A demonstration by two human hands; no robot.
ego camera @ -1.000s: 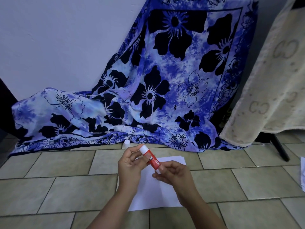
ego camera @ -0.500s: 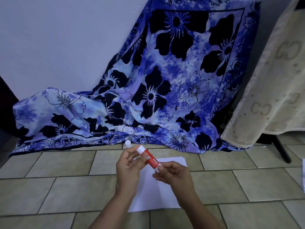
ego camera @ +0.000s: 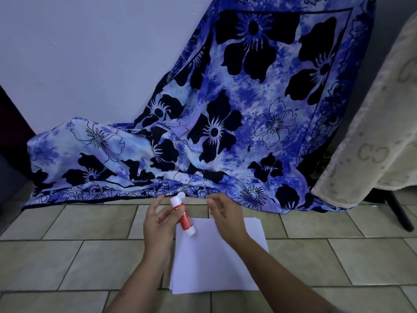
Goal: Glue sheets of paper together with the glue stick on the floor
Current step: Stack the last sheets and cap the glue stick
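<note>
Where paper (ego camera: 214, 258) lies — tiled floor (ego camera: 67, 256), floral cloth (ego camera: 248, 105) (blue) behind

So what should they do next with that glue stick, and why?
Probably bring the glue stick down onto the paper sheets: the left hand holds it above them, its white cap lies on the floor, and the right hand is free to steady them.

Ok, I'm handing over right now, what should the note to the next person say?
Left hand grips the glue stick, tilted, over the paper's far edge.
Right hand open, empty, beside the stick.
Paper stack lies flat on the tiled floor; white cap sits on the floor by the blue cloth.
Done: stick uncapped. Left: spread glue, press sheets together.
</note>
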